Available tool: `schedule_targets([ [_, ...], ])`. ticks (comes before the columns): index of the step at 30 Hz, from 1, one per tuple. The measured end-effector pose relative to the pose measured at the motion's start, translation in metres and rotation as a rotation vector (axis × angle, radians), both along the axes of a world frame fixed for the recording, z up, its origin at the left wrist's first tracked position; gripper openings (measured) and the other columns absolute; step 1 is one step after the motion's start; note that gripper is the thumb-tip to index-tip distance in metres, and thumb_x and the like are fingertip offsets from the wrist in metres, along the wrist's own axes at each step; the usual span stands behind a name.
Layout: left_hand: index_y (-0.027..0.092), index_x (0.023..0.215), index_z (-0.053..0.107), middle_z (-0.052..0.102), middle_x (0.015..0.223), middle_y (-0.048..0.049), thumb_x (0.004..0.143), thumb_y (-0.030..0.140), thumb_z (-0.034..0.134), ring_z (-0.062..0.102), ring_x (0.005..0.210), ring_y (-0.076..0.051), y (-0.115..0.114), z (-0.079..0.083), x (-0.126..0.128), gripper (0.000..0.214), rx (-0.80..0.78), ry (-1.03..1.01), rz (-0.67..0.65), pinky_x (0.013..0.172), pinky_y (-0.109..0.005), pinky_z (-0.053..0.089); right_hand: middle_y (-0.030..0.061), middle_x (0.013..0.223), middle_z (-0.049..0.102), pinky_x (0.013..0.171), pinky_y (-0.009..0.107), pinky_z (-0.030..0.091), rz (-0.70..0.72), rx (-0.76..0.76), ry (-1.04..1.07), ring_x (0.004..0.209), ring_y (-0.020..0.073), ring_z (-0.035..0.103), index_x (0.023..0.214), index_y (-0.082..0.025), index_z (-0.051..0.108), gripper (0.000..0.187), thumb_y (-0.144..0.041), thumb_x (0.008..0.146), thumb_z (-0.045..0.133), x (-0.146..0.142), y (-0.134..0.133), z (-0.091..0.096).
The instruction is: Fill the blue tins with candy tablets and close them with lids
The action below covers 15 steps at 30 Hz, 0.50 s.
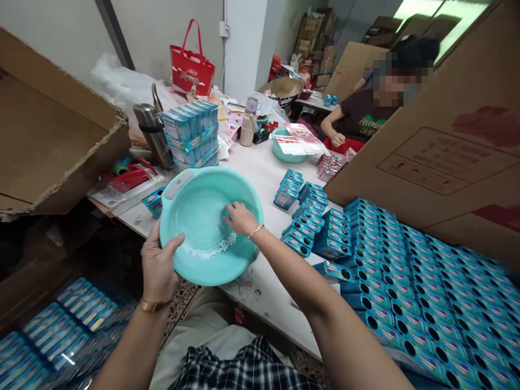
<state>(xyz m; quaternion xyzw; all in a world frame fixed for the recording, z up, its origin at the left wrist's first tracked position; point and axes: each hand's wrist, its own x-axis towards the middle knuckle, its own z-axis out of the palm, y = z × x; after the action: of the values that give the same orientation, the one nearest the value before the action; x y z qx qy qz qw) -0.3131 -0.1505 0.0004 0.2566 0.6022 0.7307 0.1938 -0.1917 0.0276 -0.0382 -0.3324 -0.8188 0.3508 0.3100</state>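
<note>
We observe the turquoise plastic basin (199, 211) tilted toward us at the near edge of the white table (254, 162). Our left hand (160, 261) grips its rim, thumb inside. Our right hand (242, 219) is inside the basin, fingers bent, near small white pellets (224, 245); blurred, we cannot tell whether it holds any. To the right: rows of blue boxes (406, 271).

Left hand (158, 262) gripping turquoise basin (195, 214), right fingers (236, 211) inside, white bits (224, 246), possibly pellets
</note>
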Motion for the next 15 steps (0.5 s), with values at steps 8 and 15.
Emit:
schedule_targets([
  [8,0.024,0.136,0.052,0.053,0.14,-0.0051,0.078,0.027,0.063,0.05,0.127,-0.028,0.018,0.01,0.018,0.059,0.015,0.169,-0.018,0.108,-0.042,0.042,0.0,0.066,0.055,0.075,0.04,0.049,-0.058,-0.301,-0.034,0.085,0.0222,0.057,0.061,-0.024,0.054,0.02,-0.023,0.068,0.073,-0.009,-0.042,-0.063],
  [15,0.027,0.131,0.057,0.049,0.144,-0.002,0.08,0.024,0.063,0.044,0.133,-0.027,0.031,0.026,0.04,0.052,0.011,0.297,0.005,0.114,-0.043,0.035,-0.0034,0.057,0.055,0.06,0.034,0.049,0.294,-0.506,0.028,0.076,0.023,0.061,0.065,-0.025,0.058,0.019,-0.04,0.074,0.063,-0.028,-0.081,-0.031],
])
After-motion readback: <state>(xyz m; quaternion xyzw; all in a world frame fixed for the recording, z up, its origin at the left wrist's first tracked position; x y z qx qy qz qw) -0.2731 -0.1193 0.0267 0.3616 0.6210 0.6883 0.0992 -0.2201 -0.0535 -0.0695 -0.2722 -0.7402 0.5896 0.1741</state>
